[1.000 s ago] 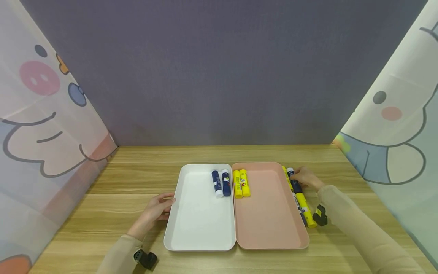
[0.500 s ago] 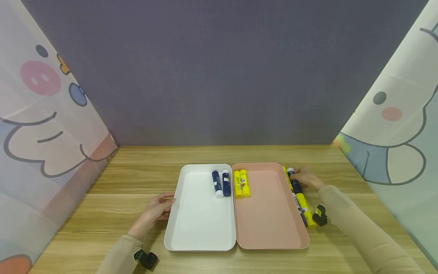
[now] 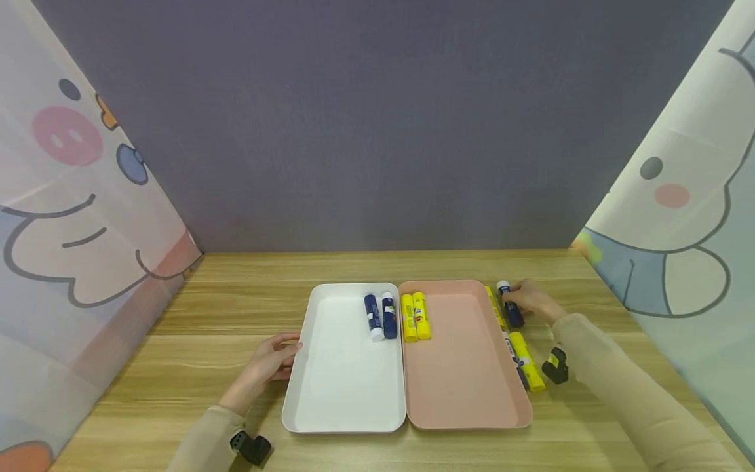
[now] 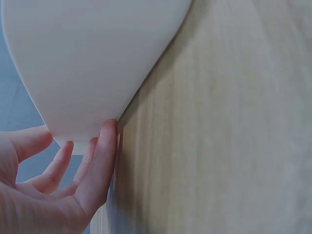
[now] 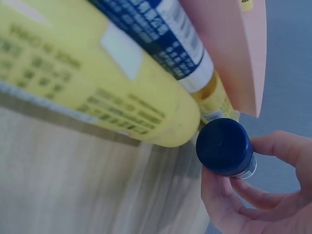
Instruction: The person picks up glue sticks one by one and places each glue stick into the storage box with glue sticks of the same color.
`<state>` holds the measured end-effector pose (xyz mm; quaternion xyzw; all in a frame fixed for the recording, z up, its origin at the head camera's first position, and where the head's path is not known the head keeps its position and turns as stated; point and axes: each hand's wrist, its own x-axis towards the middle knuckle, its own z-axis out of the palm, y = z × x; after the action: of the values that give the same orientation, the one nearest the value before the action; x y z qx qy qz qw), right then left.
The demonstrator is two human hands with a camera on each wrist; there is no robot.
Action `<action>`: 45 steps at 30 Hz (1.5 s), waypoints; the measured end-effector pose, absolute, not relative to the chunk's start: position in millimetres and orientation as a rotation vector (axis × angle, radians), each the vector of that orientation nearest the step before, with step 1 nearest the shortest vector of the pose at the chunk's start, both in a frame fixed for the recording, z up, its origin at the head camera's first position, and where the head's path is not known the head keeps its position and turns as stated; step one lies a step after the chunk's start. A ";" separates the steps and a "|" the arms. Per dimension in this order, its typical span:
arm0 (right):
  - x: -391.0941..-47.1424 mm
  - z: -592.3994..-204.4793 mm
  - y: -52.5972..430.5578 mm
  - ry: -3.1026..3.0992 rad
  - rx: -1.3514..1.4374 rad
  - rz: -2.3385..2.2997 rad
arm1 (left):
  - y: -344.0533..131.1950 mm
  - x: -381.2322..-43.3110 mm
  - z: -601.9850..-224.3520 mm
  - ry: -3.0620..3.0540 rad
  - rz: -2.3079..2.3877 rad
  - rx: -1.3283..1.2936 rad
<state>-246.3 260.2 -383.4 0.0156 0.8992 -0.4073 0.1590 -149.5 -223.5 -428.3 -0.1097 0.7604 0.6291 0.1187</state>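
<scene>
My right hand [image 3: 533, 300] pinches a dark blue glue stick [image 3: 510, 305] with a white end, beside the pink tray's right wall. In the right wrist view, thumb and fingers close round the blue glue stick [image 5: 222, 146], its round dark end facing the camera. My left hand [image 3: 270, 364] holds the left side of the white tray [image 3: 342, 393]. The left wrist view has the thumb at the rim and a fingertip at the lower edge of the tray wall [image 4: 97, 63]. Close to my right hand lie a yellow glue stick [image 3: 527, 362], a blue one [image 3: 514, 357] and another yellow one [image 3: 494, 307].
Two blue glue sticks [image 3: 374, 318] lie in the white tray's upper right. The pink tray [image 3: 466, 387] adjoins it and has two yellow glue sticks [image 3: 421, 316] in its upper left. Wooden tabletop [image 3: 236, 295] surrounds both trays, with a grey panel [image 3: 377, 131] behind.
My right hand has shifted slightly away and to the right with the blue glue stick, which now stands apart from the yellow one below it. The left hand holds still.
</scene>
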 end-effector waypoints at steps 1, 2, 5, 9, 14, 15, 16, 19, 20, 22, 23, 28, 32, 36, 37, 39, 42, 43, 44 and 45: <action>-246.6 -382.1 259.8 2.567 0.052 -1.170 | -223.5 -149.6 -428.6 2.223 1.841 -0.322; -246.8 -380.7 259.4 2.560 0.057 -1.173 | -223.5 -149.5 -428.4 2.222 1.843 -0.326; -246.7 -376.4 257.1 2.557 0.078 -1.175 | -223.9 -149.7 -428.5 2.222 1.837 -0.319; -246.6 -371.1 253.2 2.581 0.087 -1.140 | -224.3 -150.0 -429.3 2.223 1.833 -0.319; -249.6 -366.9 249.8 2.565 0.058 -1.150 | -224.3 -150.2 -430.0 2.229 1.833 -0.330; -250.3 -366.1 249.1 2.556 0.053 -1.160 | -224.2 -150.5 -430.1 2.230 1.832 -0.335; -251.0 -365.2 248.3 2.545 0.040 -1.172 | -224.0 -150.5 -429.8 2.231 1.830 -0.336; -252.6 -361.7 244.5 2.534 0.026 -1.180 | -224.0 -150.4 -429.5 2.232 1.827 -0.333; -253.0 -360.2 242.8 2.536 0.026 -1.178 | -223.7 -150.0 -429.1 2.231 1.828 -0.336; -253.8 -357.5 238.3 2.554 0.034 -1.149 | -223.7 -149.7 -428.7 2.230 1.829 -0.336; -254.2 -356.2 235.6 2.569 0.044 -1.129 | -223.7 -149.6 -428.7 2.229 1.830 -0.335; -255.8 -351.3 222.7 2.612 0.056 -1.077 | -223.0 -149.6 -428.2 2.229 1.830 -0.345; -256.3 -348.4 214.4 2.599 0.030 -1.107 | -222.8 -149.5 -428.3 2.229 1.831 -0.344; -257.7 -346.5 207.0 2.586 -0.008 -1.128 | -222.8 -149.7 -428.4 2.225 1.834 -0.336; -258.1 -346.2 205.1 2.585 -0.017 -1.134 | -223.0 -150.0 -428.6 2.222 1.838 -0.336; -259.1 -346.1 201.0 2.573 -0.020 -1.154 | -223.4 -150.5 -428.9 2.216 1.840 -0.332; -260.2 -346.1 194.4 2.551 -0.027 -1.182 | -224.3 -151.1 -429.2 2.207 1.841 -0.323; -260.7 -346.3 192.2 2.551 -0.033 -1.180 | -224.4 -151.2 -429.3 2.202 1.845 -0.325; -261.2 -346.5 189.8 2.550 -0.036 -1.175 | -224.8 -151.3 -429.2 2.200 1.840 -0.312; -261.8 -346.8 187.5 2.556 -0.043 -1.163 | -225.0 -151.3 -429.1 2.198 1.838 -0.307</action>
<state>-261.8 187.5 -346.8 -0.0150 0.8975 -0.4084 0.1658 -151.3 -225.0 -429.1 -0.1057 0.7563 0.6326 0.1296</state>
